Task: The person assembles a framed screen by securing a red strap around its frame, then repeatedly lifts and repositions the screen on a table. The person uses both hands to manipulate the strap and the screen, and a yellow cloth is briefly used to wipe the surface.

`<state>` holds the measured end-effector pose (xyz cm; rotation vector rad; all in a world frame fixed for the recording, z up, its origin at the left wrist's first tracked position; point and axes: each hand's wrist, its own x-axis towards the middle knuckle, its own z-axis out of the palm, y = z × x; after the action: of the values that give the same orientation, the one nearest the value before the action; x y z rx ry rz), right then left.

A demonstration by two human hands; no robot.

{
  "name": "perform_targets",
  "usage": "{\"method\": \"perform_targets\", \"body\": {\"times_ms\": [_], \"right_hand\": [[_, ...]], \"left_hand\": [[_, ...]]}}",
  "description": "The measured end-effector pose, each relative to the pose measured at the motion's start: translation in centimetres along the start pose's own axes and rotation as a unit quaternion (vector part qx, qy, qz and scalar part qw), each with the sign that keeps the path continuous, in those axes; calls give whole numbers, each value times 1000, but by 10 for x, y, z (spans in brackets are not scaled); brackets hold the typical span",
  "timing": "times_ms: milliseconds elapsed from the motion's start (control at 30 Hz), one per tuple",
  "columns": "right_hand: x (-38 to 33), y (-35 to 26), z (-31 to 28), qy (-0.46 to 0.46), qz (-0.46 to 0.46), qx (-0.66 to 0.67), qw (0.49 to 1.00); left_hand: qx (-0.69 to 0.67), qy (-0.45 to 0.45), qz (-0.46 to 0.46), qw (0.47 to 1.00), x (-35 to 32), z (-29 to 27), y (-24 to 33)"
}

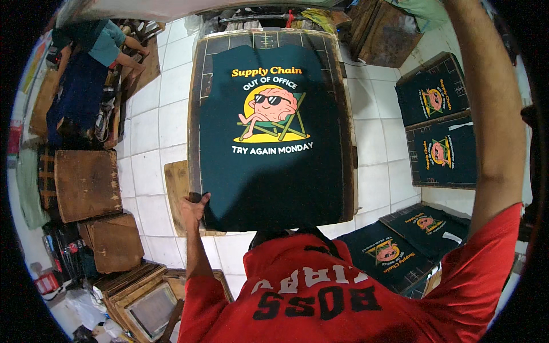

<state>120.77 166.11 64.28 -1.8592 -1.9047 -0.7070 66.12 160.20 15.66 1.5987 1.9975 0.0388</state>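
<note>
A dark green T-shirt lies flat on a board marked with grid lines. Its print shows a pink brain in sunglasses, reclining on a green deck chair, with yellow and white lettering around it. At the shirt's lower left edge, my left hand is closed, its thumb side on the fabric by the board's rim. My right arm rises along the right side to the top of the picture, where the hand is out of sight. A shadow falls over the shirt's lower part.
More shirts with this print lie on boards at the right and lower right. Brown wooden panels and framed screens stand at the left. Another person's limbs show at upper left. White tiles cover the floor.
</note>
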Motion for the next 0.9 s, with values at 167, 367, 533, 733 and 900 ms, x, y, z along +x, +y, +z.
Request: {"method": "perform_targets", "body": {"times_ms": [167, 367, 533, 733, 900], "right_hand": [[-88, -48, -9, -177, 53, 37, 982], [-317, -147, 89, -141, 9, 191, 971], [-444, -205, 197, -197, 112, 225, 948], [-477, -216, 228, -129, 173, 286, 934], [-486, -180, 232, -49, 254, 195, 946]], "left_hand": [[-9, 125, 99, 987, -15, 6, 11], [-36, 300, 231, 925, -71, 36, 36], [-50, 256, 271, 927, -121, 60, 17], [20, 241, 268, 933, -149, 53, -24], [42, 240, 333, 911, -125, 61, 7]]}}
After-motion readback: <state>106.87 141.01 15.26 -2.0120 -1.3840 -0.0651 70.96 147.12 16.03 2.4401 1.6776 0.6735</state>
